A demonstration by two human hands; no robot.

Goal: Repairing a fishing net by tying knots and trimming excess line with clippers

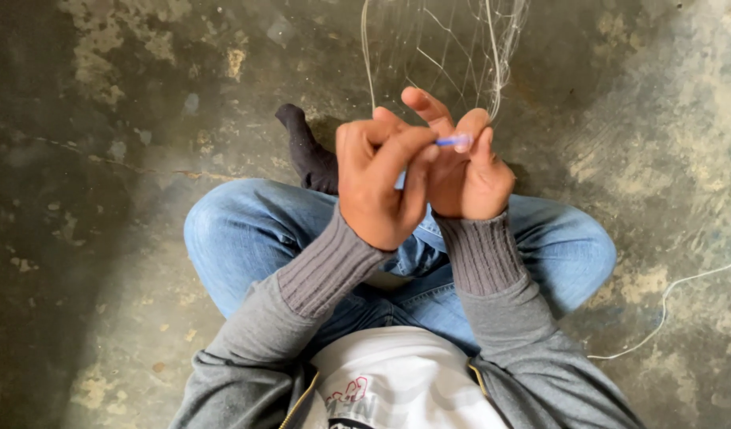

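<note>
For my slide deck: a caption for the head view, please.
Seated cross-legged, left hand and right hand pinch a blue tool against fine netting.

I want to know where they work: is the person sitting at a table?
No, the person sits cross-legged on the bare concrete floor, with both hands raised, the right hand by a thin blue tool.

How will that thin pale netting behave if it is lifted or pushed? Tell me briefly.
The netting looks floppy: its fine strands hang in loose, uneven lines above the left hand and right hand. It is probably very light, since the floor shows through it. It seems apt to snag, as strands bunch near the blue tool.
</note>
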